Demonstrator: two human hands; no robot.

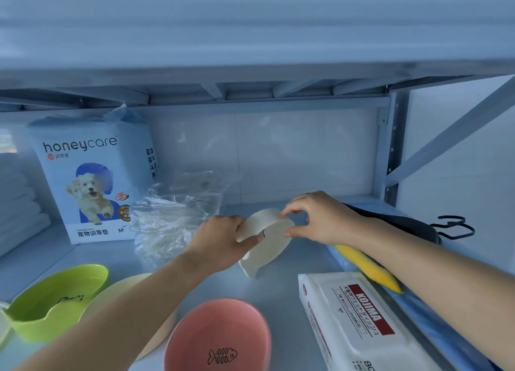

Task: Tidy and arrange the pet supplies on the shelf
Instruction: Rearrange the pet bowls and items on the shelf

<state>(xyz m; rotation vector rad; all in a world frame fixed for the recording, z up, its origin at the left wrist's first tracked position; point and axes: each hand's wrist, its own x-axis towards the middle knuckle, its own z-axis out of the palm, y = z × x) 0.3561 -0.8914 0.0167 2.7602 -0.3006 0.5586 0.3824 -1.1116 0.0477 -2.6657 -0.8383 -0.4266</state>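
A white pet bowl (271,241) is tilted on its edge in the middle of the shelf (281,292), its hollow facing me. My left hand (220,244) grips its left rim. My right hand (317,217) pinches its upper right rim. A pink bowl (220,334) with a fish-bone drawing sits in front. A green bowl (55,301) and a cream bowl (122,290) sit at the left, the cream one partly under my left forearm. A white wet-wipes pack (356,326) lies at the right.
A blue pad package (92,175) with a dog picture stands at the back left, beside folded white towels (19,203). Crumpled clear plastic (172,217) lies behind my left hand. A yellow item (367,267) and a dark item (412,223) lie under my right arm. An upper shelf hangs close overhead.
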